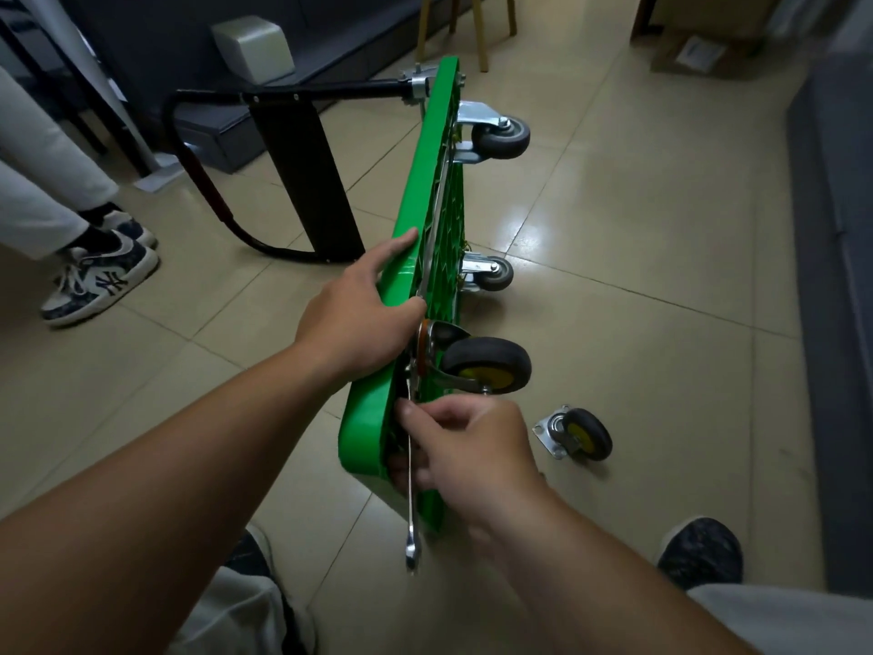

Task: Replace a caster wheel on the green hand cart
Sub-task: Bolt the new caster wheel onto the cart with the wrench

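On the tiled floor, in the head view, the cart is stood on its long edge, its underside turned to the right and its handle stretched out to the left. The cart's upper rim is gripped by the left hand, with the thumb hooked over the edge. At the cart's near end a wrench is pinched by the right hand, its upper end set by the plate of the mounted caster, which has a yellow hub. A loose caster is seen lying just right of the cart's near end. Two grey casters are fixed farther along the cart. A bystander's shoes are seen well left of the cart.
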`<action>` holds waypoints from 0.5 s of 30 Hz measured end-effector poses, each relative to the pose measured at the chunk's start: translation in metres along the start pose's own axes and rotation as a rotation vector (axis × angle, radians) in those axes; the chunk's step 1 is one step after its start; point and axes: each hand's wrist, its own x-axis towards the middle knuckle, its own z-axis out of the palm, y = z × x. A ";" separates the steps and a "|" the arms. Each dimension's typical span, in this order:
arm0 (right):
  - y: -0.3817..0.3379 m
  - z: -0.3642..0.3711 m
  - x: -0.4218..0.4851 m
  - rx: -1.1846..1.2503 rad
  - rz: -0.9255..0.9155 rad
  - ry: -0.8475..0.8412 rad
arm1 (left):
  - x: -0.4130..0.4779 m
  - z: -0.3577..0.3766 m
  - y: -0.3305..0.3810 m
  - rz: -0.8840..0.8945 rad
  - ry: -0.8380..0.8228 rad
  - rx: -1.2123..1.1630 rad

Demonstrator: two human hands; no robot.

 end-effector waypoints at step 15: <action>0.019 -0.042 0.011 -0.293 -0.415 0.083 | -0.001 -0.002 -0.006 0.019 -0.034 -0.073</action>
